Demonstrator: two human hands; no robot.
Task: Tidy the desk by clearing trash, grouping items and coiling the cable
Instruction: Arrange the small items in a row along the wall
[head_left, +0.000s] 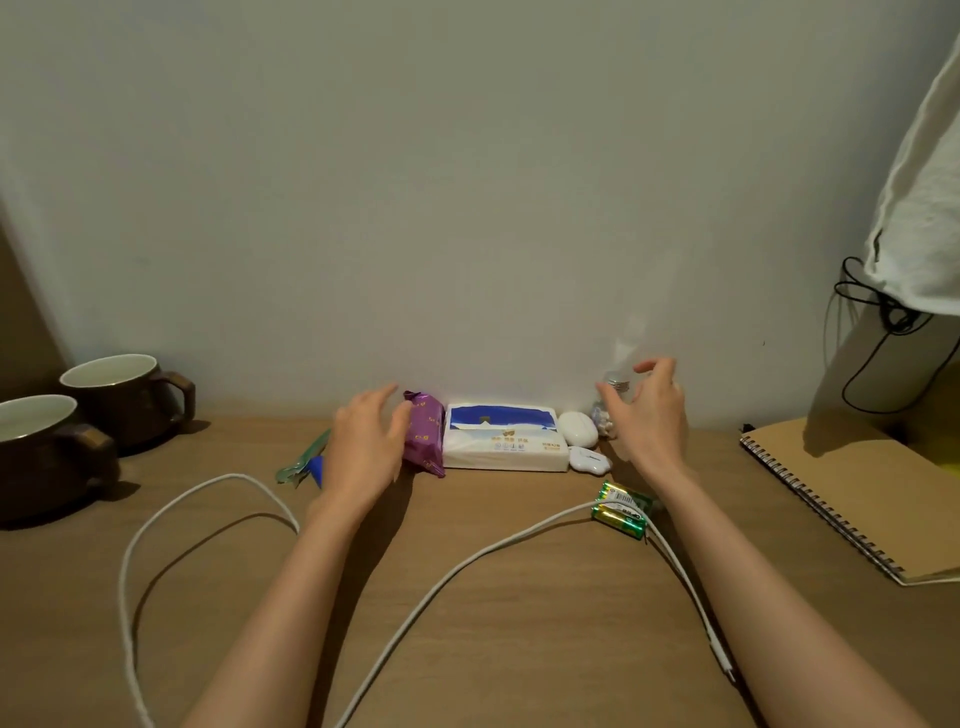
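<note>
The bare left forearm and bare right forearm reach forward over the wooden surface, angling in toward the white soft tissue pack with a blue top. The left hand is just left of that pack, palm down, its fingers straight and slightly spread, the thumb pointing toward the pack. The right hand is to the pack's right and a little higher, its wrist lifted, fingers loosely curved, thumb and forefinger apart. Neither of the 2 hands holds anything.
</note>
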